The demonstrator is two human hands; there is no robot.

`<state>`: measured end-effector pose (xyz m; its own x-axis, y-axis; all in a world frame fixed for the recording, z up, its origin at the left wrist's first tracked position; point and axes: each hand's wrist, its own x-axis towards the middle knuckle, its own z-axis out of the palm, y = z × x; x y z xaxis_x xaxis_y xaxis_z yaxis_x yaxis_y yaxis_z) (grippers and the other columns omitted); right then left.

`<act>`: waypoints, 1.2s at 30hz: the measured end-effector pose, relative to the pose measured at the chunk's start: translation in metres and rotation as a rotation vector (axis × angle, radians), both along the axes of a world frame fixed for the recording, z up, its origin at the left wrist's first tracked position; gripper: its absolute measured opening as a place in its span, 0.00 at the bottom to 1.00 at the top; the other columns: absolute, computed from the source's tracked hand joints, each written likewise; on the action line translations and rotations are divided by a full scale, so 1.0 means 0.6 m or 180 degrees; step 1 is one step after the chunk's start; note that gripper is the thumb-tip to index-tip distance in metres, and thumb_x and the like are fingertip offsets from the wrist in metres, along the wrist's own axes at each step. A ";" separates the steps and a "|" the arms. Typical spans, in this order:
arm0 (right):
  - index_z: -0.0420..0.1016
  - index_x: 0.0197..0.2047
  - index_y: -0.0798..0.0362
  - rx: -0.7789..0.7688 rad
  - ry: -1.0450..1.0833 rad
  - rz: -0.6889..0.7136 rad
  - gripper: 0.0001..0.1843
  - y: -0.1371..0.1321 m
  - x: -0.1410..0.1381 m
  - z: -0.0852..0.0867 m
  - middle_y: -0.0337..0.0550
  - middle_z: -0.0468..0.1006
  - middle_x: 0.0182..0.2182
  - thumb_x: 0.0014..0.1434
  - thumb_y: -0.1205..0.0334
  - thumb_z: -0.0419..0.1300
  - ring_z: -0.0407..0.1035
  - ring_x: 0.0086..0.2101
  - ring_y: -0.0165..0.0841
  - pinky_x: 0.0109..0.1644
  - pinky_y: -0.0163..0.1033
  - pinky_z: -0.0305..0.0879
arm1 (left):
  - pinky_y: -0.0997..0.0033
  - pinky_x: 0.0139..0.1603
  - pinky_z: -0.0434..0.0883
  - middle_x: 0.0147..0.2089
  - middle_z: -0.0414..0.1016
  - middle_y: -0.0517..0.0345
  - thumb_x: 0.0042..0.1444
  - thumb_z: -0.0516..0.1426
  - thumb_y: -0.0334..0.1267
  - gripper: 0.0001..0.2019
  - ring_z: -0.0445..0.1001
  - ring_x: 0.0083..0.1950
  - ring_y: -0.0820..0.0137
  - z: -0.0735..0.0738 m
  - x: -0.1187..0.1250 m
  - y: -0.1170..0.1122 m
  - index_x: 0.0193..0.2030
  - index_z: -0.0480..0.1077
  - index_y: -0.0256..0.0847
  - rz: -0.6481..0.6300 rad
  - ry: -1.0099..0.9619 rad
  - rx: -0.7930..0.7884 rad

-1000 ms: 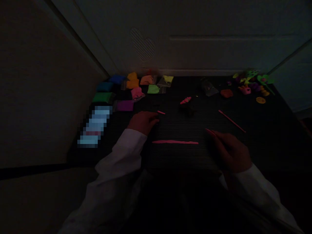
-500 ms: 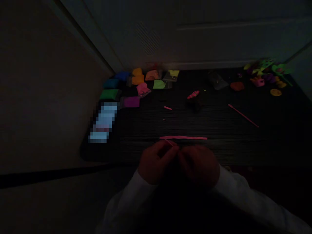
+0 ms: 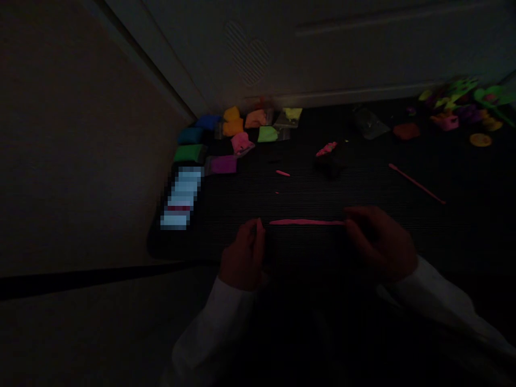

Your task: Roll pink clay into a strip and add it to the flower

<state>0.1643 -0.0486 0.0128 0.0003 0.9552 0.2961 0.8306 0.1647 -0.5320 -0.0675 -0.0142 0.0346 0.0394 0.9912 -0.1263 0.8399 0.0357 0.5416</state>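
Observation:
A long, thin strip of pink clay [image 3: 304,222] lies across the dark table in front of me. My right hand [image 3: 382,244] has its thumb and fingers closed on the strip's right end. Just off the left end is my left hand [image 3: 242,258], its fingers pinched together. A pinkish bit shows at the left fingertips, too dim to make out. Behind the strip lie a short pink clay piece [image 3: 282,173] and a tiny pink crumb [image 3: 277,192]. To the right rests a slim pink stick [image 3: 417,184] with a thicker end.
Bags of coloured clay, among them a purple one [image 3: 223,164] and a green one [image 3: 189,153], cluster at the back left near a bright, pixelated phone [image 3: 181,199]. A speckled pink piece [image 3: 326,149], a clear bag [image 3: 370,124] and bright clay figures [image 3: 459,107] sit along the back.
My hands were together in front of the strip, with a thin pink thread at the left fingers. They have moved apart, the right reaching the strip's right end. The view has shifted slightly.

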 end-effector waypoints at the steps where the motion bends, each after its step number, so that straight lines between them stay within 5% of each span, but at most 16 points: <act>1: 0.65 0.43 0.53 0.0013 0.0007 -0.0096 0.13 0.000 0.013 -0.001 0.44 0.71 0.34 0.54 0.60 0.51 0.67 0.33 0.32 0.35 0.37 0.63 | 0.78 0.23 0.64 0.26 0.74 0.59 0.55 0.45 0.43 0.16 0.72 0.25 0.73 -0.005 0.001 -0.001 0.46 0.62 0.38 -0.0110 0.0138 0.0010; 6: 0.66 0.42 0.50 -0.0044 0.0151 -0.0318 0.12 -0.008 0.041 -0.006 0.44 0.71 0.34 0.54 0.60 0.51 0.67 0.34 0.33 0.35 0.38 0.63 | 0.76 0.27 0.66 0.32 0.75 0.56 0.54 0.46 0.42 0.18 0.73 0.29 0.72 -0.018 0.007 -0.003 0.49 0.62 0.38 -0.0496 0.0621 0.0144; 22: 0.68 0.37 0.50 -0.0086 0.0365 0.0002 0.08 0.000 0.043 -0.009 0.43 0.72 0.33 0.55 0.60 0.50 0.67 0.34 0.34 0.37 0.39 0.63 | 0.75 0.29 0.66 0.29 0.75 0.59 0.50 0.51 0.38 0.17 0.73 0.29 0.71 -0.012 0.031 0.002 0.48 0.64 0.40 -0.0200 0.1172 0.0469; 36: 0.68 0.36 0.51 -0.0138 0.0326 0.0006 0.08 0.001 0.043 -0.010 0.42 0.72 0.33 0.55 0.61 0.51 0.67 0.34 0.32 0.37 0.37 0.63 | 0.75 0.31 0.66 0.30 0.74 0.58 0.51 0.50 0.38 0.15 0.72 0.30 0.73 -0.020 0.036 0.006 0.45 0.67 0.40 -0.0317 0.0932 0.0631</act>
